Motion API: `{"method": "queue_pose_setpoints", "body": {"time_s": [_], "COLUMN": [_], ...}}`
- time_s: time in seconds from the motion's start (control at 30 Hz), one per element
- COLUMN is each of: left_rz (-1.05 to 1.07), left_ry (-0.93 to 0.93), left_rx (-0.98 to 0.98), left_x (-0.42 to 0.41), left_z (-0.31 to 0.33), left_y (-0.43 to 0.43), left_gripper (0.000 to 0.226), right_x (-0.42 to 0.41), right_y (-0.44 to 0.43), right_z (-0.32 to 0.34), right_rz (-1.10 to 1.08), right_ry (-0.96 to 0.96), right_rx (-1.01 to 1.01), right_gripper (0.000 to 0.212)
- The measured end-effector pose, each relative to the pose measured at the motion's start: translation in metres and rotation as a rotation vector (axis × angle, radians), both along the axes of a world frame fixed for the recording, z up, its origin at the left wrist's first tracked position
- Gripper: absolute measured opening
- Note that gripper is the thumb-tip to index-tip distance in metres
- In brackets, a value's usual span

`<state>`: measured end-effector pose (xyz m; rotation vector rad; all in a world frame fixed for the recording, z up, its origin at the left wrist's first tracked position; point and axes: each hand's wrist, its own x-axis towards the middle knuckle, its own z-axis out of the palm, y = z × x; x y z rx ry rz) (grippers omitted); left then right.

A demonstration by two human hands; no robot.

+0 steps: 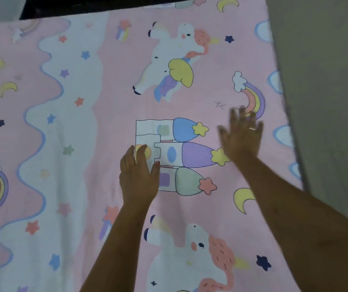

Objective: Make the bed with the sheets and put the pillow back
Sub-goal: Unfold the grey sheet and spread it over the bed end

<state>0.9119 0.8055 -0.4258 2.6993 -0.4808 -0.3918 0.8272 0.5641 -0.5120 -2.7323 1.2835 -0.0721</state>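
Note:
A pink sheet (110,85) printed with unicorns, castles, rainbows, moons and stars lies flat over the whole bed and fills most of the view. My left hand (138,175) rests palm down on the castle print, fingers close together, holding nothing. My right hand (242,133) is spread flat on the sheet further right, near a rainbow print, fingers apart and blurred by motion. A ring shows on one of its fingers. No pillow is in view.
The sheet's right edge (282,98) runs diagonally down the side of the bed, with grey floor (327,81) beyond it. A dark bed frame or headboard edge (80,7) crosses the top left.

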Motion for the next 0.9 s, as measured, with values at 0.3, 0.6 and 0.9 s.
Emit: {"method": "queue_pose_setpoints", "body": {"time_s": [0.3,0.6,0.9], "left_rz": [0.217,0.172,0.065], "left_ry": [0.042,0.098,0.061], "left_rx": [0.062,0.106,0.141], "left_x": [0.045,0.115,0.18], "left_z": [-0.015,-0.023,-0.001], "left_y": [0.062,0.179,0.307], "left_gripper": [0.056,0.055,0.053], "right_x": [0.067,0.111,0.224], "right_y": [0.285,0.196,0.532], "right_z": [-0.007,-0.006,0.049], "right_rz": [0.815,0.27,0.252], "right_ry": [-0.117,-0.126,-0.14], "right_rx": [0.619,0.113,1.174], "right_gripper": [0.058,0.064,0.048]}}
